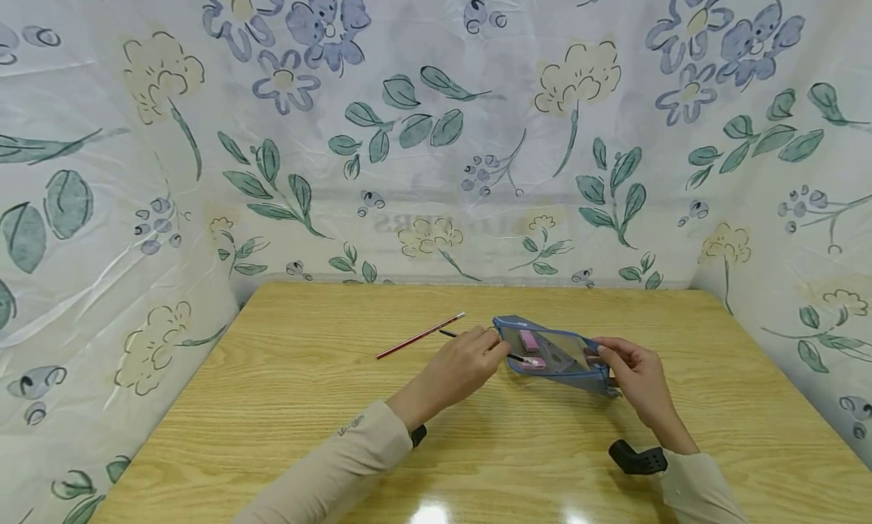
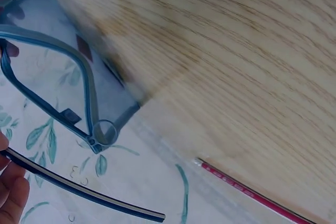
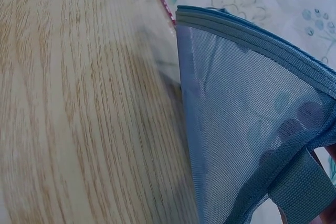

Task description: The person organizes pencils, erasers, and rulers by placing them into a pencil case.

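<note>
My left hand (image 1: 458,365) pinches a dark striped pencil (image 2: 84,186), one end of it over the mouth of a blue mesh zipper pouch (image 1: 579,378). With the thumb on its rim, my right hand (image 1: 640,376) grips the pouch's right end. The zipper is undone and the pouch gapes. Inside lie a pink eraser (image 1: 528,341), another small pink item (image 1: 537,363) and what looks like a clear set square (image 1: 560,360). In the right wrist view the mesh side (image 3: 226,114) and a fabric tab (image 3: 303,190) fill the right half.
A red pencil (image 1: 418,336) lies on the wooden table (image 1: 327,335), left of the pouch. Floral cloth (image 1: 422,153) hangs behind the table and at both sides. A black wrist mount (image 1: 636,459) sits by the right sleeve.
</note>
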Motion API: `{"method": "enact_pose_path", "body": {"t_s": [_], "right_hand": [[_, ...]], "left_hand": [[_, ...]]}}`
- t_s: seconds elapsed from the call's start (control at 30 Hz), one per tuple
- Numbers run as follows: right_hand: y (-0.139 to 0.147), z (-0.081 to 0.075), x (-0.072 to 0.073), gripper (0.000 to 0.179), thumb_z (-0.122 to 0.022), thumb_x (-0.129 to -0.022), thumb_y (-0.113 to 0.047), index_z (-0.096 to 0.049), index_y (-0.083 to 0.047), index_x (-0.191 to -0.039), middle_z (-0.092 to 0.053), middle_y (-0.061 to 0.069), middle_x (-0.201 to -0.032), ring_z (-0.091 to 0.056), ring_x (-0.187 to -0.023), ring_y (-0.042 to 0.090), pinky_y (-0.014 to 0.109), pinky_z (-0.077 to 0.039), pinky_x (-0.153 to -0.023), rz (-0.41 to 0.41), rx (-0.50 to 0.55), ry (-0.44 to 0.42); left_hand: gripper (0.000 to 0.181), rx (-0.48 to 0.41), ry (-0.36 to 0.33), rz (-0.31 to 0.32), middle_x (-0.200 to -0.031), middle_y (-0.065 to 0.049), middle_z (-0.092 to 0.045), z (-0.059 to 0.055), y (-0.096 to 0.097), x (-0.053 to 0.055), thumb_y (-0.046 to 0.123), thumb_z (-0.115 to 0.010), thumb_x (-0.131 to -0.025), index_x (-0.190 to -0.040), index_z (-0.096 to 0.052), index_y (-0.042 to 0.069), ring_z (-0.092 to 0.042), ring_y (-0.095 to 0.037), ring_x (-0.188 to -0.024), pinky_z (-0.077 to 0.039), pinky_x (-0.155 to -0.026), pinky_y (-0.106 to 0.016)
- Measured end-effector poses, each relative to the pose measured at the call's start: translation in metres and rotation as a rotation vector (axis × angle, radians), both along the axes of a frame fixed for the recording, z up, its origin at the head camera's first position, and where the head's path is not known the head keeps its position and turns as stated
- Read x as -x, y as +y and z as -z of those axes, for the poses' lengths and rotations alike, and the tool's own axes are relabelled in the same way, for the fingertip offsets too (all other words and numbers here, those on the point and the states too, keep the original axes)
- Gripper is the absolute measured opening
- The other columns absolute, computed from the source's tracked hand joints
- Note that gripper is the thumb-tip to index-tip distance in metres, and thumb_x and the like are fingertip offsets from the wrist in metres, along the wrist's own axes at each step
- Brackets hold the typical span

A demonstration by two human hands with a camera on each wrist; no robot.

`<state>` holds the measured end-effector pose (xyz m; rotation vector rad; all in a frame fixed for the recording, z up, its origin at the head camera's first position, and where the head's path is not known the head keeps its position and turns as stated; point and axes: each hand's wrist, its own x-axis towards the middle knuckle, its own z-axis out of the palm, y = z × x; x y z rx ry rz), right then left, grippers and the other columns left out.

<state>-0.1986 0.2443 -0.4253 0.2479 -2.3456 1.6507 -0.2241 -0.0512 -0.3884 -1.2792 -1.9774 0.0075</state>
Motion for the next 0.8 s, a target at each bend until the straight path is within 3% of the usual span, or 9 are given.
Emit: {"method": "enact_pose_path", "body": {"t_s": [0.2, 0.43, 0.63, 0.8], "right_hand": [[0.0, 0.0, 0.0, 0.03, -0.053, -0.101, -0.013, -0.063, 0.008, -0.12, -0.071, 0.013, -0.1, -0.064, -0.083, 0.003, 0.028, -0.047, -0.048, 0.003, 0.008, -0.002], [0.001, -0.001, 0.0, 0.031, -0.053, -0.101, -0.015, -0.062, 0.008, -0.12, -0.071, 0.009, -0.099, -0.065, -0.085, 0.003, 0.027, -0.049, -0.051, 0.008, 0.009, -0.011], [0.001, -0.002, 0.0, 0.031, -0.053, -0.101, -0.015, -0.063, 0.008, -0.119, -0.071, 0.011, -0.097, -0.065, -0.084, 0.004, 0.027, -0.05, -0.051, 0.009, 0.007, -0.011], [0.002, 0.0, 0.001, 0.03, -0.052, -0.102, -0.015, -0.063, 0.008, -0.118, -0.072, 0.012, -0.097, -0.066, -0.082, 0.004, 0.027, -0.049, -0.051, 0.009, -0.004, -0.006]], "left_hand": [[0.007, -0.011, 0.056, 0.02, -0.085, -0.003, -0.059, -0.001, 0.004, -0.004, 0.003, -0.07, -0.088, -0.092, -0.066, 0.008, -0.057, -0.014, -0.076, -0.049, -0.07, -0.024], [0.012, -0.016, 0.07, 0.013, -0.085, 0.0, -0.06, -0.002, 0.006, -0.007, 0.005, -0.058, -0.096, -0.09, -0.066, 0.01, -0.058, -0.015, -0.081, -0.048, -0.077, -0.027], [0.033, -0.064, 0.146, 0.105, -0.085, 0.0, -0.061, 0.0, 0.01, -0.007, 0.004, -0.036, -0.104, -0.09, -0.065, 0.009, -0.058, -0.016, -0.082, -0.047, -0.078, -0.028], [0.036, -0.084, 0.195, 0.167, -0.085, 0.0, -0.062, 0.001, 0.013, -0.008, 0.003, -0.032, -0.104, -0.09, -0.065, 0.008, -0.058, -0.015, -0.081, -0.047, -0.081, -0.027]]}}
